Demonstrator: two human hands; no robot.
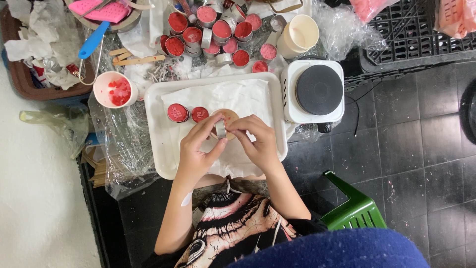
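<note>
My left hand (196,149) and my right hand (255,143) meet over a white tray (161,149) lined with white paper. Between their fingertips they pinch a small round metal tin (220,129), held on edge. A tan wooden disc (229,116) lies on the paper just behind the tin. Two small tins filled with red wax (177,112) sit on the tray to the left of my hands.
Behind the tray stand several red-filled tins (218,30), a white cup with red wax bits (113,89), a cream cup (299,34), wooden sticks (136,59) and a blue-handled tool (93,42). A white single hotplate (313,92) sits right; a green stool (354,208) below.
</note>
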